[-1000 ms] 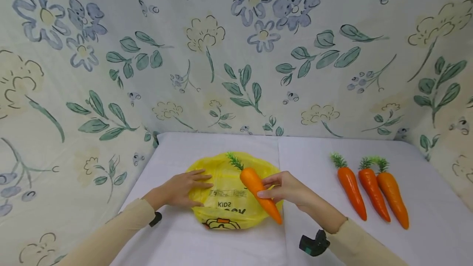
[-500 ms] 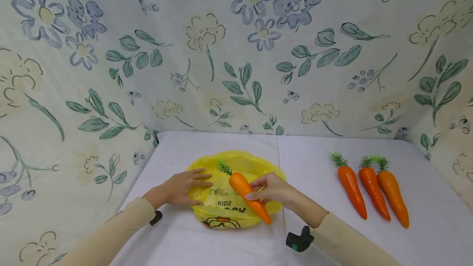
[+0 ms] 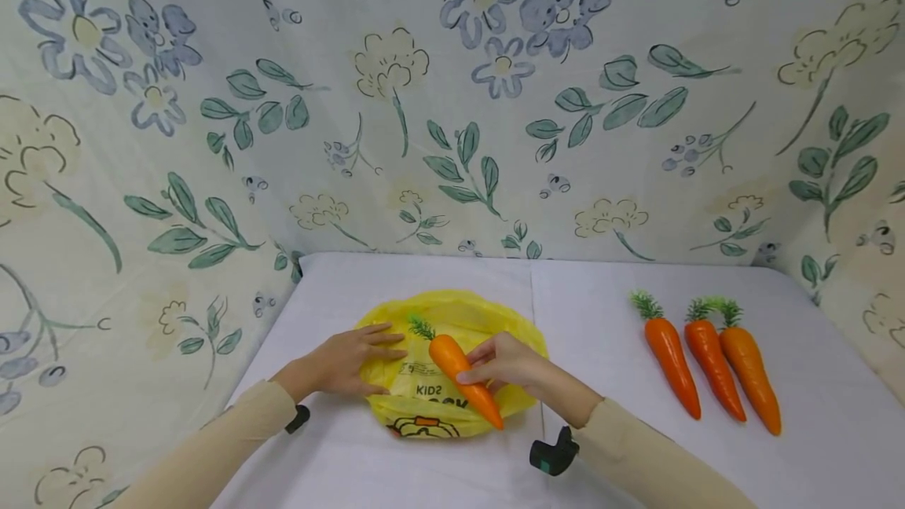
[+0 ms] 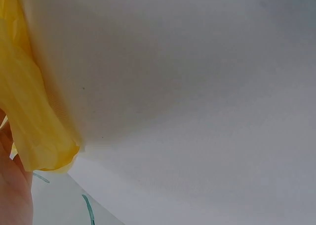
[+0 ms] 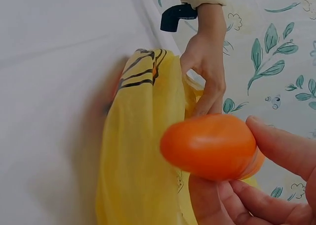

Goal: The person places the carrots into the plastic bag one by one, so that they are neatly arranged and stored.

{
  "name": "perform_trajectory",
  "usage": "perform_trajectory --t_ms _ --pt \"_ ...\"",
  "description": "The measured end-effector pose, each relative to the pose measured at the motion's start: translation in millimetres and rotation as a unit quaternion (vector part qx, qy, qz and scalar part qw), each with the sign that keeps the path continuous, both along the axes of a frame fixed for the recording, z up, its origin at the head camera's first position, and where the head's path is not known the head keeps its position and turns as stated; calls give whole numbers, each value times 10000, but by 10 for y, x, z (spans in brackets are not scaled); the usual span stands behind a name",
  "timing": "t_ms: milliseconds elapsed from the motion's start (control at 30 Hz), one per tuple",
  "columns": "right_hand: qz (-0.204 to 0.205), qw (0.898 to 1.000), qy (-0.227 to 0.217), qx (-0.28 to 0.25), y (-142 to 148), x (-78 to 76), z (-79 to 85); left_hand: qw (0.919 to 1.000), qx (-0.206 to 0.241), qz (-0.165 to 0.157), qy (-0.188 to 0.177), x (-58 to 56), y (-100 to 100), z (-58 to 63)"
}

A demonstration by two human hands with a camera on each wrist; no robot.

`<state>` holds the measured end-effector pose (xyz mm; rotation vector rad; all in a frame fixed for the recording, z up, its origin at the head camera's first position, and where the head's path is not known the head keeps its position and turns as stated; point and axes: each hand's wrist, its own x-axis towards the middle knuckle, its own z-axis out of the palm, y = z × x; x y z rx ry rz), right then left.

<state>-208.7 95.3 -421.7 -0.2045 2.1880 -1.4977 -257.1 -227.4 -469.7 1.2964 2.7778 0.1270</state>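
Observation:
A yellow plastic bag with dark lettering and a cartoon print lies spread on the white table, its mouth gaping. My left hand rests at the bag's left side, straight fingers spread inside the rim; in the left wrist view the yellow film covers part of that hand. Above the bag, an orange carrot with a green top is pinched between the thumb and fingers of my right hand. The right wrist view shows the carrot's tip close up, over the bag.
To the right, three more carrots with green tops lie side by side: the left one, the middle one and the right one. A floral cloth hangs behind the white table and along its sides.
My right hand has moved left with the carrot, carrying it further over the bag. The left hand and the three carrots at the right have stayed in place.

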Motion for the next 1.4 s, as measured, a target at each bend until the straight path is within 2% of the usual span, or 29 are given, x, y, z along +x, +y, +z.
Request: perform_trajectory --t_ms 233,667,967,1133,1400 --pt "-204 9996 -174 75 -94 -26 -38 9999 10 74 -112 13 0 -7" --pt "-678 9970 -350 109 -273 -132 -75 9999 60 -95 -25 4 2 47" --pt "-735 9966 -350 83 -414 -177 -132 9999 61 -38 -114 -5 0 27" --pt "-866 9953 -417 -97 -473 -182 -198 10000 -41 5 -83 -20 12 12" --pt "-959 9930 -574 -376 -570 -169 -244 9999 69 -33 -92 -16 3 9"
